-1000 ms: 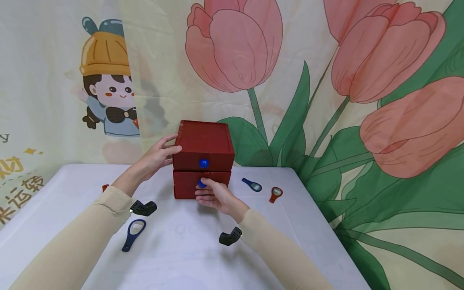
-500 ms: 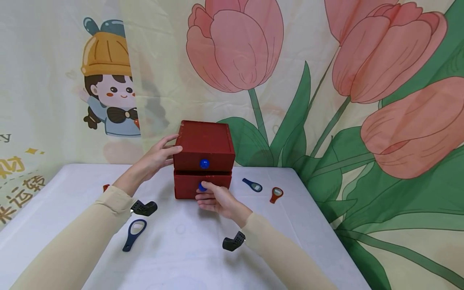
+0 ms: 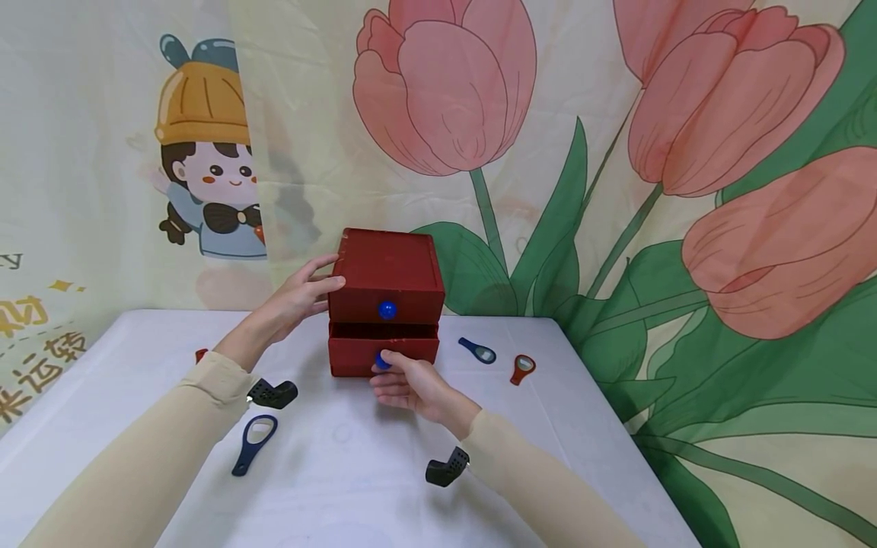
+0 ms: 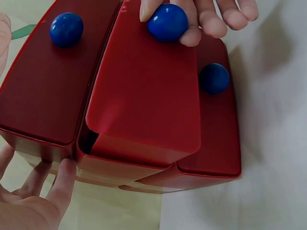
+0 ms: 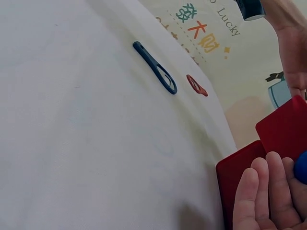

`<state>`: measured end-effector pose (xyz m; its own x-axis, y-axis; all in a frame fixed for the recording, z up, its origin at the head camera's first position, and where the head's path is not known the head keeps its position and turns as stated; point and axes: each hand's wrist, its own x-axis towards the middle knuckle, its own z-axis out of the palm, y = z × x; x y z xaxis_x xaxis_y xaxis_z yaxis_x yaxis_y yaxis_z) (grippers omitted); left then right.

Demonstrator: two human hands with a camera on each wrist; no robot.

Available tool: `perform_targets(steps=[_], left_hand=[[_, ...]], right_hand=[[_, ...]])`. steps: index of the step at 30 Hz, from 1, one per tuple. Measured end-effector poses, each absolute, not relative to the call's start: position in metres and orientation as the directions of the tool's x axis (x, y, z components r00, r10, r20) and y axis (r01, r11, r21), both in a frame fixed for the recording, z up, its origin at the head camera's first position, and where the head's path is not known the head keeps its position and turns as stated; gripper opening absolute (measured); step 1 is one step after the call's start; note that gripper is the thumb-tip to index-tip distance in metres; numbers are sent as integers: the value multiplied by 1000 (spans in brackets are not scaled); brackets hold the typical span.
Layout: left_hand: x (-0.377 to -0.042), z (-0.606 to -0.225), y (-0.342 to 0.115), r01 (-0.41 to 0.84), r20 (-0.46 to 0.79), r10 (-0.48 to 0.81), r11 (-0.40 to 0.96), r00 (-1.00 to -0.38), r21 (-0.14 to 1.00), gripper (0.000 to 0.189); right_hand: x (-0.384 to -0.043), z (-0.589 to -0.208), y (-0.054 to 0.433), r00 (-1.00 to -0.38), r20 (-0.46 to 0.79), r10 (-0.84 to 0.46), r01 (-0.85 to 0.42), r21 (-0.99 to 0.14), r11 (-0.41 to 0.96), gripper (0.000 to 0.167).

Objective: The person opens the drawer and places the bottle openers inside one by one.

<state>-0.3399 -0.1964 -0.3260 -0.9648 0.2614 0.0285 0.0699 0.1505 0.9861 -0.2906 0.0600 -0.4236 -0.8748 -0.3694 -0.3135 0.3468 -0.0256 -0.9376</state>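
A dark red drawer cabinet (image 3: 387, 259) stands at the back of the table, blue ball knobs on its drawers. The middle drawer (image 4: 144, 91) is pulled partway out, a dark gap showing above its front. My right hand (image 3: 418, 384) pinches that drawer's knob (image 4: 168, 22) between thumb and index finger; the other fingers extend below it. Against the cabinet's left side, my left hand (image 3: 294, 301) rests with fingers extended. The top drawer (image 4: 48, 81) is closed. Below, the bottom drawer's knob (image 4: 214, 78) shows in the left wrist view, hidden in the head view.
A dark blue tool with an oval loop head (image 3: 254, 445) lies at the front left. Right of the cabinet lie a smaller blue one (image 3: 477, 351) and a red one (image 3: 522, 368). Another red piece (image 3: 200, 355) peeks out behind my left forearm. A printed curtain hangs behind.
My right hand has drawn the middle drawer out toward me, widening the gap above its front. My left hand has stayed on the cabinet's side.
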Motion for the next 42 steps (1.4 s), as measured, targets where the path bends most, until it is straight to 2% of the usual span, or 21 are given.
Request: perform_targets(steps=[42], left_hand=[[-340,-327,-197,69,30,267,137,-963,988,83]], right_hand=[[-250,-422,67,-861,-333,-384,355,-935,17,52]])
